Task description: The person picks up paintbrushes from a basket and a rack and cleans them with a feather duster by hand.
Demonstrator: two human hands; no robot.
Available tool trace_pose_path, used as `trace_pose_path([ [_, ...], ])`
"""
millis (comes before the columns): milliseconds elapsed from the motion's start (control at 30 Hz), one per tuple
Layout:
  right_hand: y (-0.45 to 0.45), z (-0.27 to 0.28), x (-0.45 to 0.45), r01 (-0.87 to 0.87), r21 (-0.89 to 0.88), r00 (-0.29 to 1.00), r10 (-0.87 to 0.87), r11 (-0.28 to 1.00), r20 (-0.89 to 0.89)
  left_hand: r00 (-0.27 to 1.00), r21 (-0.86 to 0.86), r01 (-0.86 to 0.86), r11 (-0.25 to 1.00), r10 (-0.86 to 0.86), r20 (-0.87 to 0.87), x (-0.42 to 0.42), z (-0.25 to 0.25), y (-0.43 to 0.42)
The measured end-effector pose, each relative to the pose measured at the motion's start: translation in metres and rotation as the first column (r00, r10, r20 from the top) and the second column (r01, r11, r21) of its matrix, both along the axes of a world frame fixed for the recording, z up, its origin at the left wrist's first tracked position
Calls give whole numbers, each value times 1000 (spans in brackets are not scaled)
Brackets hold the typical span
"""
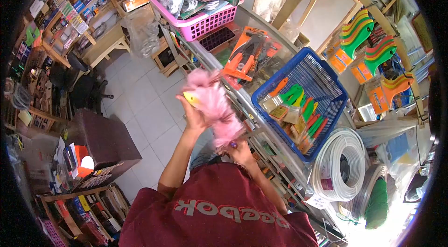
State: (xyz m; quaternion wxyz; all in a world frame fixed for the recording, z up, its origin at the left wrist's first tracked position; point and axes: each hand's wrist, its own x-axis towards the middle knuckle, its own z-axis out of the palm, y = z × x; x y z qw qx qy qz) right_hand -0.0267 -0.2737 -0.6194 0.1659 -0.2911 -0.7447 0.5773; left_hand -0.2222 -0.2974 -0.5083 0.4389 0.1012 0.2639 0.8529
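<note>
A fluffy pink item (217,104), blurred by motion, is held up in front of the maroon shirt, beside the glass counter. My left hand (193,114) supports its left side, with a small yellow piece (191,98) by the fingertips. At the lower end of the pink item, my right hand (240,150) grips it, next to a small dark purple round spot (234,145). The fingers of my right hand are partly hidden.
On the glass counter are a pink basket (205,27) of packaged tools, orange pliers (242,60), and a blue basket (333,88) of brushes. White cable coils (338,165) stand at the right. A brown cabinet (107,139) and shelves (28,107) are on the left.
</note>
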Motion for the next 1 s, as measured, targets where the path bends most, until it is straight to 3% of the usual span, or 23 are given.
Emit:
trace_pose_path([
  [100,-6,-24,-4,76,-215,977,-116,974,-181,973,236,225,945,-203,-113,-10,-13,4],
  [133,-8,-28,-2,50,-169,982,-80,984,-173,987,227,155,961,-140,-80,-11,-21,7],
  [167,-9,-32,0,25,-122,985,-45,992,-164,975,207,192,959,-164,-147,-15,-27,9],
  [233,-12,-6,7,-172,174,984,176,970,-9,938,155,260,953,-211,-275,-19,-21,13],
  [300,-17,-15,5,-14,-63,977,1,998,-214,865,-61,16,998,-44,-500,-14,-18,14],
  [367,-24,-9,-4,138,-269,919,-225,953,-324,992,72,109,991,-104,-73,-12,-11,5],
  [400,-27,-11,-2,106,-202,931,-169,974,-323,996,13,59,998,-58,-64,-18,-20,7],
  [433,-29,-14,2,73,-133,941,-112,988,-320,980,-143,-159,977,138,-146,-12,-4,12],
  [467,-29,-16,7,39,-61,948,-56,997,-314,847,-199,-209,957,76,-526,-30,-29,13],
  [533,-28,-18,16,-30,89,955,55,996,-292,736,-154,-194,969,40,-676,-46,-24,12],
  [567,-26,-18,18,-6,-200,937,-64,980,-342,861,-57,-131,990,85,-502,-54,-20,9],
  [600,-27,-17,20,-3,-475,917,-187,880,-353,948,51,-93,994,104,-300,-54,-1,5],
  [667,-23,-30,16,53,-432,978,-134,901,-160,951,39,-117,992,123,-283,-48,23,0],
  [700,-21,-25,15,-16,-227,990,-17,974,-142,952,36,-128,991,133,-276,-48,28,-1],
  [733,-18,-13,17,-94,-13,991,92,996,-100,889,20,-207,978,196,-415,-54,26,3],
  [767,-15,-2,20,-178,199,981,188,964,-37,892,39,-198,979,197,-408,-59,23,4],
  [800,-12,5,27,-348,141,921,310,927,236,895,60,-190,980,198,-400,-61,27,5],
  [900,-15,-18,28,-239,187,958,262,953,-112,869,88,-196,977,215,-445,-67,37,8],
  [933,-17,-23,29,-169,-77,977,157,983,-145,849,93,-188,978,209,-484,-70,40,8],
  [1000,-27,-26,31,-122,-237,975,71,964,-211,818,107,-191,976,219,-532,-66,53,12],
])
